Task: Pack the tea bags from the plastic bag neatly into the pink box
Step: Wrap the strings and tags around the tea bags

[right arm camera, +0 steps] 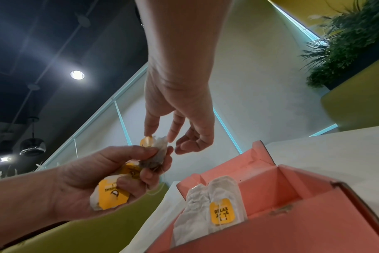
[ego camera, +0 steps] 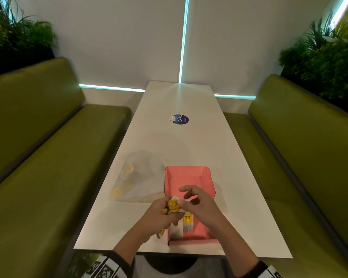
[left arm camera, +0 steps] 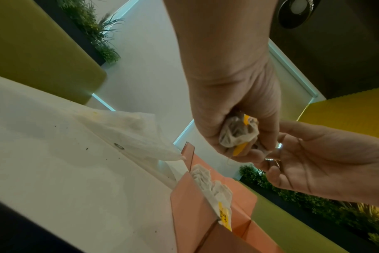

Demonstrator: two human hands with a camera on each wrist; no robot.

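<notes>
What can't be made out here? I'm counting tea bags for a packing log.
- Bunch of tea bags in the left hand: the fingers cover it in every view, so no count.
- Plastic bag: head view, cloudy film blurs its contents.
- Pink box: both hands hide part of its floor.

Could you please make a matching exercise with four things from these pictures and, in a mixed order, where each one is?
Things:
1. plastic bag
2. pink box
3. bunch of tea bags
4. round sticker

Places:
A. far down the table
B. in the left hand
C. lying left of the box
D. under both hands, open

Pairs: 1-C, 2-D, 3-B, 4-A
</notes>
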